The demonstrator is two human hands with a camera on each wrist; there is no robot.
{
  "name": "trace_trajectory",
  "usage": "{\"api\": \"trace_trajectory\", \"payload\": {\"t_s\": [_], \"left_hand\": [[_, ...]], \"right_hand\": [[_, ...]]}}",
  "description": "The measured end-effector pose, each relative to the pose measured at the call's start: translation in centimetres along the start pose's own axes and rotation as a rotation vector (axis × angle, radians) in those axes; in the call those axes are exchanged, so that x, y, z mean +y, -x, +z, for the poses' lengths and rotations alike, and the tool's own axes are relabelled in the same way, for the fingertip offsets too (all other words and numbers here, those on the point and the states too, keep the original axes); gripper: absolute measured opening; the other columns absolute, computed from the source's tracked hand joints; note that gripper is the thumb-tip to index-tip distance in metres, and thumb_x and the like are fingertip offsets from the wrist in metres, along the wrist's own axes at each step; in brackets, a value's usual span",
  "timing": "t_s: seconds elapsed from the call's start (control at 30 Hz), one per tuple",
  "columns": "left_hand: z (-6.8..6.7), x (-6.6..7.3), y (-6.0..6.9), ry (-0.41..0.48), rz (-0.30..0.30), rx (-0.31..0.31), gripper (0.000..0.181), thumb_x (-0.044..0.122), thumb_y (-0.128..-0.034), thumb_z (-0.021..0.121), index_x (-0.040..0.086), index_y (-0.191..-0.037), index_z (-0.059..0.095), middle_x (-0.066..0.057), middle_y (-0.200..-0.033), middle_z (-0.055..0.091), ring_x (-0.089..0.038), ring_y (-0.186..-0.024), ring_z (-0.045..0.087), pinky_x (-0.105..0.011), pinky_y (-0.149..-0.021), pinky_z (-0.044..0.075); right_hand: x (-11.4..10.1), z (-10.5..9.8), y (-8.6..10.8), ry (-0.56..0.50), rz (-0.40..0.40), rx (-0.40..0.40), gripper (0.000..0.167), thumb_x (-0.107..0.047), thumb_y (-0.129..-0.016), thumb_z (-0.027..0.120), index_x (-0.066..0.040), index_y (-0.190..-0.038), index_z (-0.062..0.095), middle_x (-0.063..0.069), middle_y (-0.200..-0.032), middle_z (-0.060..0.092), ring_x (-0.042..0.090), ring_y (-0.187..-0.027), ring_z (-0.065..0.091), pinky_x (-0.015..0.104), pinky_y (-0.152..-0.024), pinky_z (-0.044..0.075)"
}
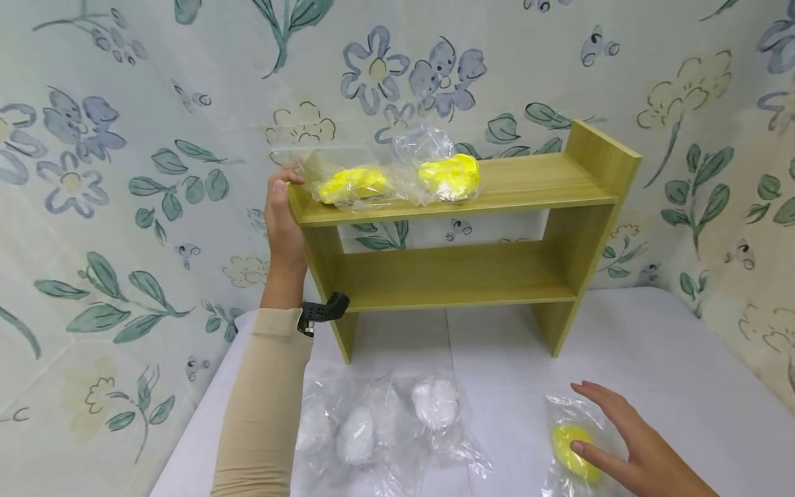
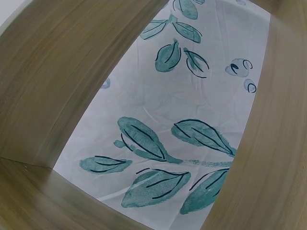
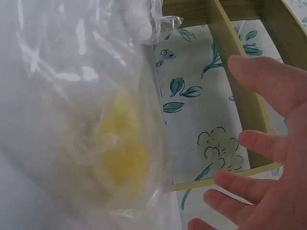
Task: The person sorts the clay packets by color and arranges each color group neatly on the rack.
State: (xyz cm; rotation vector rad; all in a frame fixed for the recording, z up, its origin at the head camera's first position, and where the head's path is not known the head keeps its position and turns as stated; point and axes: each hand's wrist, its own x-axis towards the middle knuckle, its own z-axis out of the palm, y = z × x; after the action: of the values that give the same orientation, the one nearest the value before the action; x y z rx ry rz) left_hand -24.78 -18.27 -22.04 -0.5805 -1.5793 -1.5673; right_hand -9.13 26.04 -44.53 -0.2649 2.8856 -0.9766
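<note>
A wooden two-tier shelf (image 1: 459,273) stands on the table; its boards (image 2: 57,72) fill the sides of the left wrist view. The left hand (image 1: 286,224) grips the top of its left side panel, fingertips partly behind the bags. On the top board lie two clear bags with yellow lumps, one at the left (image 1: 354,185) and one near the middle (image 1: 450,177). At the lower right, the right hand (image 1: 642,442) hovers with fingers spread over a bagged yellow lump (image 1: 574,452). The right wrist view shows that bag (image 3: 122,148) beside the hand (image 3: 264,163), apart from the fingers.
Clear bags with several white lumps (image 1: 373,421) lie on the white-covered table (image 1: 503,386) in front of the shelf. A floral cloth (image 1: 205,62) hangs behind and at the sides. A dark wrist device (image 1: 323,310) sits on the left wrist.
</note>
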Motion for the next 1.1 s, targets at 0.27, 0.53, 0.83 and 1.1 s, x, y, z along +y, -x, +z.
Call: {"api": "trace_trajectory", "payload": {"t_s": [0.27,0.53,0.83,1.1], "left_hand": [[0.0,-0.4,0.2,0.008,0.013,-0.016,0.026,0.022,-0.0969,0.028,0.012,-0.095,0.051,-0.016,-0.137,0.05,-0.015,-0.132,0.039,-0.025,-0.111,0.02],[0.3,-0.4,0.2,0.026,-0.004,-0.031,0.024,0.024,-0.0967,0.027,0.014,-0.096,0.049,-0.017,-0.139,0.047,-0.017,-0.13,0.04,-0.025,-0.109,0.024],[0.1,-0.6,0.2,0.023,-0.004,-0.013,0.025,0.023,-0.0966,0.027,0.013,-0.095,0.05,-0.014,-0.138,0.049,-0.016,-0.13,0.041,-0.024,-0.109,0.024],[0.0,-0.5,0.1,0.066,-0.004,-0.011,0.025,0.021,-0.0964,0.026,0.013,-0.093,0.05,-0.015,-0.136,0.049,-0.018,-0.13,0.041,-0.025,-0.11,0.024]], "right_hand": [[1.7,1.0,0.2,-0.018,0.045,-0.08,0.088,-0.054,-0.08,0.07,-0.018,-0.148,0.028,0.021,-0.148,0.03,0.046,-0.127,0.037,0.069,-0.086,0.041],[3.1,2.0,0.9,-0.04,-0.079,-0.06,0.082,-0.043,-0.08,0.074,-0.019,-0.147,0.033,0.021,-0.148,0.034,0.047,-0.125,0.038,0.07,-0.085,0.039],[3.5,2.4,1.0,-0.034,-0.099,-0.121,0.07,-0.043,-0.085,0.069,-0.019,-0.144,0.039,0.025,-0.152,0.027,0.053,-0.13,0.03,0.073,-0.086,0.036],[3.4,2.0,0.4,-0.148,0.059,-0.41,0.079,-0.045,-0.095,0.054,-0.024,-0.155,0.007,0.02,-0.159,-0.009,0.054,-0.139,-0.005,0.082,-0.088,0.015]]}}
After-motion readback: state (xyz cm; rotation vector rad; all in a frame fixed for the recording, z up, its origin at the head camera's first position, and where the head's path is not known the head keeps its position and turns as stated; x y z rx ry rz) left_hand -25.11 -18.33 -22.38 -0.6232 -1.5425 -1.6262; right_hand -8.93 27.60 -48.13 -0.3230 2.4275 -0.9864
